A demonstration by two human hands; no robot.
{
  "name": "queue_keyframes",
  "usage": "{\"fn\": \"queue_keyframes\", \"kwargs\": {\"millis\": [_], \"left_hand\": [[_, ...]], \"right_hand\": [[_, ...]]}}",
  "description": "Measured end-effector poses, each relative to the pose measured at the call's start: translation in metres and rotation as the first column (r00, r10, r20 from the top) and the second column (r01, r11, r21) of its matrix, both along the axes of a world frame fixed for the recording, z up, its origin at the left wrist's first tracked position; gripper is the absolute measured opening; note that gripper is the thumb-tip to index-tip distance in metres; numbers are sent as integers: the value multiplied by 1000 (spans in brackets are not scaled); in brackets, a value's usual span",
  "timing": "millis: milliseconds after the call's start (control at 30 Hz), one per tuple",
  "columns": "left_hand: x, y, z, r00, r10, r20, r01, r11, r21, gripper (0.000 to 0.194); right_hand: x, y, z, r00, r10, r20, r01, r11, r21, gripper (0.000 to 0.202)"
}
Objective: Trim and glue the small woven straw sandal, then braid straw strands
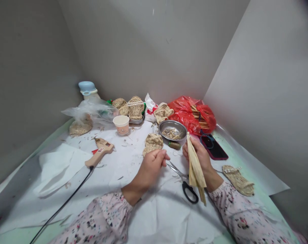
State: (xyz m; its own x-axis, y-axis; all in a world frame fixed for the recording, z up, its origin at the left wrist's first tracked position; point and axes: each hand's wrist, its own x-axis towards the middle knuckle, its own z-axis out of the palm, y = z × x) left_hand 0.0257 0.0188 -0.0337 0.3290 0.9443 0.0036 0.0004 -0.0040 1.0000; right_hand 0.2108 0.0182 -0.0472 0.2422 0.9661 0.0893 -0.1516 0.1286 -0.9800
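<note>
Currently: right hand (200, 154) fingers closed on husk (194, 162); long axis runs from narrow end just beyond them to loose ends wearer-ward. Left hand (151, 166) apart, leftward; fingers pinched, any hold unclear. Scissors (190, 192) on desk (159, 213), blade tips beside left fingers.

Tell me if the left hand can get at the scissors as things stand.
Probably yes: the left hand is right beside the pointed end of the scissors, with nothing visible between them. The pale strips in the right hand hang in front of part of them, so a full grip might be awkward.
</note>
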Motion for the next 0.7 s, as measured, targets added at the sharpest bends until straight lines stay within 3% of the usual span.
{"fn": "queue_keyframes", "kwargs": {"millis": [33, 100, 233, 433, 700], "left_hand": [[2, -2, 0, 998, -56, 29, 56, 998, -23, 23], [5, -7, 1, 986, -142, 91, 149, 986, -78, 30], [7, -11, 2, 957, -236, 167, 260, 955, -142, 34], [6, -6, 0, 946, -242, 215, 280, 945, -168, 37], [4, -6, 0, 956, -236, 175, 269, 944, -191, 21]], "right_hand": [[-1, -1, 0, 1000, 4, -16, -4, 1000, -9, 42], [-3, -5, 3, 999, -16, -30, 16, 1000, -8, 41], [-15, -13, 8, 996, 21, 85, -19, 999, -27, 35], [-25, -17, 8, 963, 53, 265, -59, 998, 14, 34], [-17, -14, 4, 993, 112, 47, -110, 993, -42, 33]]}}
